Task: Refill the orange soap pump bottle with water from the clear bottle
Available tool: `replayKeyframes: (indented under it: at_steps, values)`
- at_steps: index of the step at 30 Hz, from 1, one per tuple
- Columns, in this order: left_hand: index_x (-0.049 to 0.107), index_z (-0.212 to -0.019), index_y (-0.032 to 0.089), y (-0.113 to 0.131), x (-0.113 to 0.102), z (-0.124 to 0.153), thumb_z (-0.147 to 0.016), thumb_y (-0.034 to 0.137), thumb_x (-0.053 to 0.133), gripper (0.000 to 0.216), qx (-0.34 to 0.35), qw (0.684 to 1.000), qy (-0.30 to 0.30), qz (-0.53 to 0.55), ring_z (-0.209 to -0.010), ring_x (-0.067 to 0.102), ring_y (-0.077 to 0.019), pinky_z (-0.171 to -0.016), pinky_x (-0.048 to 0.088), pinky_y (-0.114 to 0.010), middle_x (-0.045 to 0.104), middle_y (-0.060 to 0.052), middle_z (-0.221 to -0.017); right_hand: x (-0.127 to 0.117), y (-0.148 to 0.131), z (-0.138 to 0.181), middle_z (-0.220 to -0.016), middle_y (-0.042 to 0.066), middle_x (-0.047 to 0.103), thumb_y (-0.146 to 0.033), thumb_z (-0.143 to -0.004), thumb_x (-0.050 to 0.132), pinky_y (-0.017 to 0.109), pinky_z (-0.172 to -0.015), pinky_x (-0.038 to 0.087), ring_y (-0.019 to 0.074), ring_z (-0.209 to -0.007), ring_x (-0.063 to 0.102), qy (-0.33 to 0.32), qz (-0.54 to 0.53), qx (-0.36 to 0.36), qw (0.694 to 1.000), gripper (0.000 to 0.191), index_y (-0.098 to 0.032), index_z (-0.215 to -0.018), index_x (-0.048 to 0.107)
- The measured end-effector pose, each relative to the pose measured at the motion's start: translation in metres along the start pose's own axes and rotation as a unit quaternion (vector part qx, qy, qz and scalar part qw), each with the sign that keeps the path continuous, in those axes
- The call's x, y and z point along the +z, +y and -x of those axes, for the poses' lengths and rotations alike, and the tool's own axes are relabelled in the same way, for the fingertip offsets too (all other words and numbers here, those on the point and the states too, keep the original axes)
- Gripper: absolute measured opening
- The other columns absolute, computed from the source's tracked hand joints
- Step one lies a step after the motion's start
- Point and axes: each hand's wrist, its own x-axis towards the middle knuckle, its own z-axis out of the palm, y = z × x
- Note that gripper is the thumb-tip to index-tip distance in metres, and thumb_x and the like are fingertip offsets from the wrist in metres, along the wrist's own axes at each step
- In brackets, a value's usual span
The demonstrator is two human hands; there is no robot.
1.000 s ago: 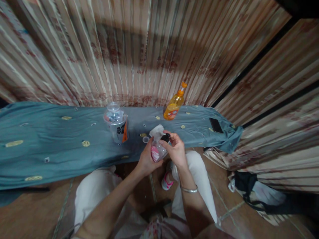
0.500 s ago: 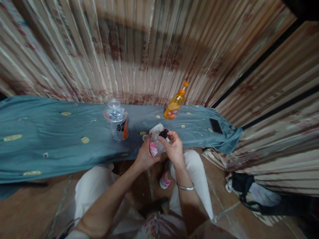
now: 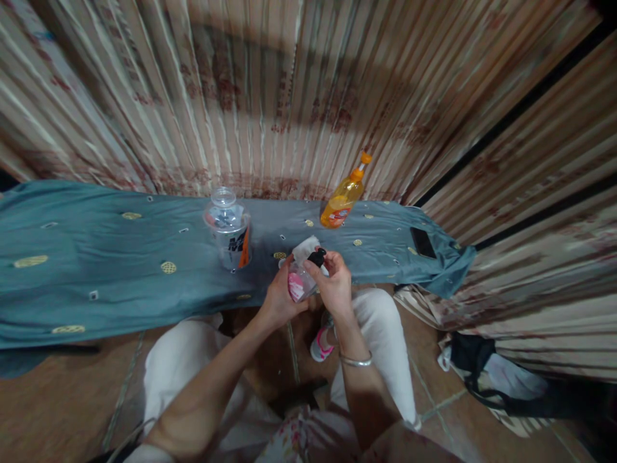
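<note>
My left hand [image 3: 278, 299] is wrapped round a small clear bottle [image 3: 304, 289] with a pink and white label, tilted above the front edge of the cloth-covered surface. At the bottle's upper end, the fingers of my right hand [image 3: 338, 286] are closed on a black pump top [image 3: 317, 257]. Whether the pump top is seated on the neck is hidden by my fingers. A white piece that looks like tissue [image 3: 305, 248] shows just behind the bottle. Beside my left fingers, a small round clear object is partly covered.
A large clear plastic jar [image 3: 226, 235] with an orange and black label stands left of my hands. Behind them stands an orange pump bottle [image 3: 342, 204]. A dark phone [image 3: 423, 242] lies at the right on the green patterned cloth [image 3: 120, 257]. Pleated curtains [image 3: 270, 96] hang behind.
The view has shifted slightly, so things on the cloth appear a little further right and up. Both hands keep their grip on the bottle and pump top, which have tilted slightly.
</note>
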Motion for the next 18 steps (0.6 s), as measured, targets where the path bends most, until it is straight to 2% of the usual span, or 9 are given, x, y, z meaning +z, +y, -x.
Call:
replayKeyframes:
  at_steps: [5,9,13,15,18]
  values:
    - [0.031,-0.155,0.014,-0.006,0.000,0.004,-0.061,0.021,0.081,0.106,-0.007,1.000,-0.015,-0.004,-0.127,0.064,-0.0340,-0.109,0.052,-0.051,0.060,-0.018,-0.144,-0.006,0.004,0.004,-0.111,0.007,0.075,-0.046,-0.085,0.070,0.041,-0.102,0.051,0.0234,-0.106,0.069,-0.061,-0.008,-0.013,0.998,0.035,-0.021,-0.110,0.067]
    - [0.033,-0.154,0.015,-0.009,-0.001,0.008,-0.061,0.022,0.081,0.105,-0.008,1.000,-0.014,-0.017,-0.129,0.063,-0.0351,-0.110,0.051,-0.052,0.059,-0.019,-0.145,-0.009,0.005,0.006,-0.112,0.007,0.075,-0.048,-0.081,0.076,0.043,-0.105,0.049,0.0241,-0.107,0.068,-0.044,0.019,-0.021,0.999,0.042,-0.022,-0.112,0.067]
    - [0.034,-0.155,0.015,-0.013,-0.003,0.010,-0.063,0.024,0.081,0.104,-0.005,0.999,-0.023,-0.023,-0.130,0.061,-0.0367,-0.112,0.050,-0.055,0.059,-0.020,-0.144,-0.010,0.007,0.006,-0.119,0.009,0.075,-0.051,-0.075,0.080,0.046,-0.106,0.048,0.0264,-0.110,0.068,-0.008,0.060,-0.007,0.998,0.041,-0.023,-0.101,0.067]
    - [0.033,-0.155,0.016,-0.015,-0.003,0.010,-0.063,0.023,0.081,0.104,-0.003,0.999,-0.028,-0.024,-0.131,0.061,-0.0364,-0.113,0.049,-0.055,0.059,-0.020,-0.144,-0.011,0.008,0.006,-0.120,0.009,0.075,-0.052,-0.076,0.078,0.046,-0.105,0.049,0.0271,-0.111,0.068,-0.015,0.060,-0.008,0.998,0.040,-0.023,-0.102,0.067]
    - [0.032,-0.155,0.016,-0.017,-0.003,0.010,-0.063,0.023,0.080,0.104,-0.006,0.999,-0.031,-0.029,-0.130,0.061,-0.0367,-0.110,0.050,-0.057,0.060,-0.020,-0.142,-0.013,0.009,0.006,-0.117,0.009,0.075,-0.052,-0.083,0.073,0.046,-0.105,0.049,0.0269,-0.111,0.068,-0.052,0.049,-0.014,0.997,0.043,-0.022,-0.113,0.068]
